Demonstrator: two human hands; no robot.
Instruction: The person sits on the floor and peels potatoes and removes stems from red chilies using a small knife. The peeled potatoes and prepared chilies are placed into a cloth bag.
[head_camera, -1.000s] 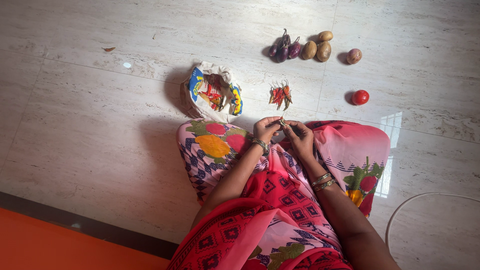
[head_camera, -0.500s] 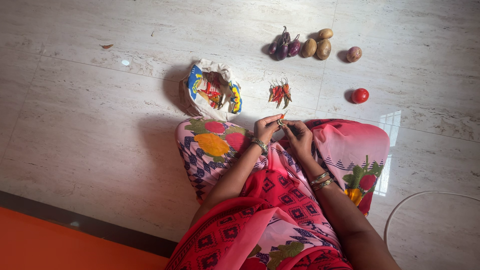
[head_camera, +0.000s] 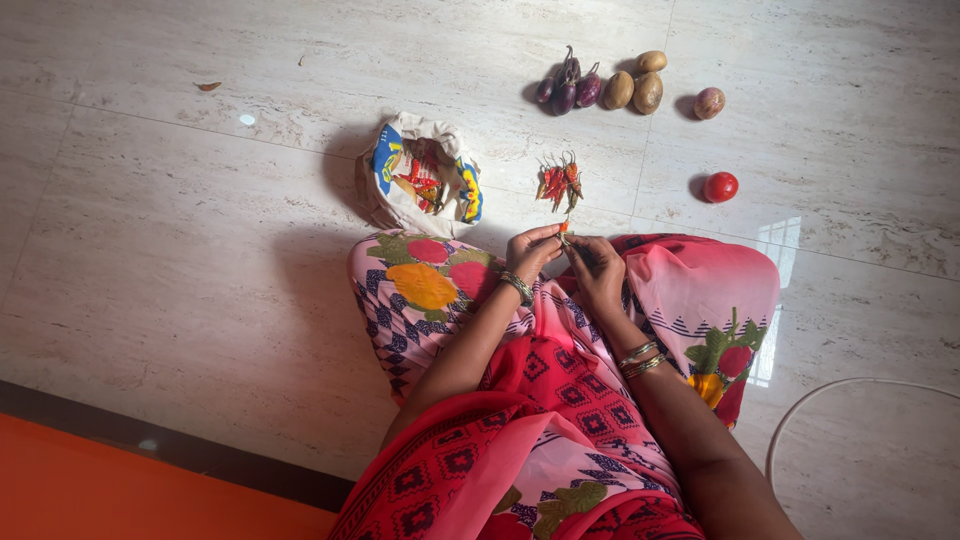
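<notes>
A home: polished marble floor (head_camera: 180, 250) with vegetables and an open cloth bag (head_camera: 420, 180).

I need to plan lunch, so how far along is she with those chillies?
Done: a small pile of chillies lies on the floor. In hand: the left hand and right hand pinch one chilli together. Left: the open bag shows more red chillies inside.
</notes>
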